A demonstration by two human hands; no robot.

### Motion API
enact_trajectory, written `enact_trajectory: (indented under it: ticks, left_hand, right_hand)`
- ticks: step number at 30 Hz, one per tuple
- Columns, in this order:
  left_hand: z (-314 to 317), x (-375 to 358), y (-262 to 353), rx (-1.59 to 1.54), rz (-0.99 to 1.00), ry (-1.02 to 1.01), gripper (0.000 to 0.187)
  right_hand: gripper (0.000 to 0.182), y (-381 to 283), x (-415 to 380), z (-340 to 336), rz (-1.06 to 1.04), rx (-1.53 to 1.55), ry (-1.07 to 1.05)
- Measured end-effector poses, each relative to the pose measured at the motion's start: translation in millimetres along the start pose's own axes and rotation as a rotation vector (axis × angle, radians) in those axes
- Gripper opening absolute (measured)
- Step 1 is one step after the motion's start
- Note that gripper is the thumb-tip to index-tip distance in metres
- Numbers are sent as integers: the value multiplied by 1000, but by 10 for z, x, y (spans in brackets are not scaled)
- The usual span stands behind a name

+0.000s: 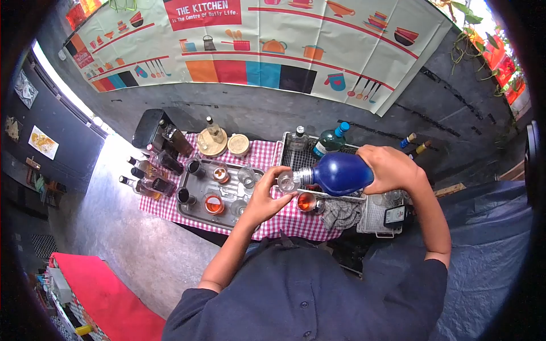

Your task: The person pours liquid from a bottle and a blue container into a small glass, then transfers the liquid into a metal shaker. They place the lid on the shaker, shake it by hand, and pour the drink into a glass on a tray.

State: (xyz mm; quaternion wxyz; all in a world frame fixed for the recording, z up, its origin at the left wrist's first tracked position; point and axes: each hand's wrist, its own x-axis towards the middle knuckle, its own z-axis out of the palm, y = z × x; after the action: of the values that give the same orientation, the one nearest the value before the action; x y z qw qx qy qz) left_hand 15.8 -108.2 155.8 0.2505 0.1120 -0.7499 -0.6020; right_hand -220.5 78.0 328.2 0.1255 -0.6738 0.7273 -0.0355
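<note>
My right hand [392, 169] is wrapped round the base of a dark blue bottle [341, 174], which lies almost level in the air with its neck toward the left. At its mouth, my left hand [263, 200] grips a small clear glass [288, 182] between thumb and fingers. Whether liquid is flowing cannot be made out. Below the bottle, a glass of amber drink [306, 202] stands on the checked cloth [278, 220]. Left of my left hand, a grey tray [227, 225] bears dark cups, clear glasses and a glass of orange-red drink [214, 203].
Several bottles [153, 184] crowd the table's left end. A green-blue bottle [331, 142] stands in a wire rack [291, 158] at the back. A grey towel [342, 215] and a white basket [372, 221] with a dark bottle lie at right. A wall [239, 102] rises behind.
</note>
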Motion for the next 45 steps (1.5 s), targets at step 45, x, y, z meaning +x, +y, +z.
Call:
enact_trajectory:
  ticks: [45]
  left_hand:
    - [1253, -42, 241, -77, -77, -15, 58]
  right_hand:
    - [43, 723, -1033, 195, 43, 9, 9]
